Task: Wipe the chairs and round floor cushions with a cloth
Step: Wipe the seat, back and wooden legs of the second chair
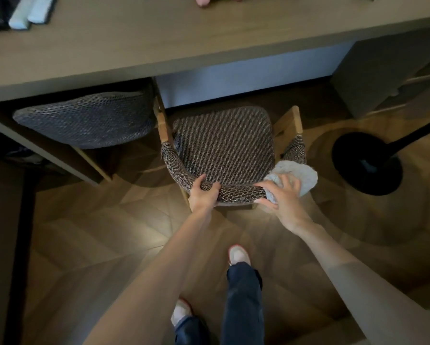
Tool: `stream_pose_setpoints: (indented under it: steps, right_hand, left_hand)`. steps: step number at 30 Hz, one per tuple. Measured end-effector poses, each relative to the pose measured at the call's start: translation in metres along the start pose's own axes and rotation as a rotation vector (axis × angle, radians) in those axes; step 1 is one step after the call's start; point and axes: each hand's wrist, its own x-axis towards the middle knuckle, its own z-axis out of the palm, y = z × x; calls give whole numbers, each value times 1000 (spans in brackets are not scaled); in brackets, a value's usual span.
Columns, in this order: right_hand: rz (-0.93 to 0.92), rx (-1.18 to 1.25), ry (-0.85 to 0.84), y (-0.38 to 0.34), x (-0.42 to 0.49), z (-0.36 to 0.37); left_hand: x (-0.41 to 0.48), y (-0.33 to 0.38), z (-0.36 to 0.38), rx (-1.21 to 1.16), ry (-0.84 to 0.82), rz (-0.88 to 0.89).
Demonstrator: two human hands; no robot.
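Observation:
A chair with a brown woven seat and a curved woven backrest stands in front of me, pushed partly under the long table. My left hand grips the backrest's top rail near its middle. My right hand holds a light grey cloth against the right end of the backrest. A second woven chair sits under the table at the left.
A black round floor-lamp base stands on the wooden floor to the right of the chair. Pale blue boxes lie on the table's far left. A dark cabinet stands at the right. My feet are on the floor below.

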Motion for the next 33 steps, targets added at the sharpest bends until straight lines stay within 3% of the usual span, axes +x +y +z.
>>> stream_pose_setpoints:
  steps: [8,19,30,33]
  right_hand:
    - [-81,12,68,20,132,-34]
    - [-175,60,-25,20,316,-63]
    - [-247,110,-71,-4,401,-58]
    - [-229,104,-145,-6,399,-64]
  left_hand:
    - [88,82,64,-20,88,29]
    - [203,200,111,-94,270,-20]
    - [260,257,105,-98,299,-3]
    - [247,255,101,-136,226,9]
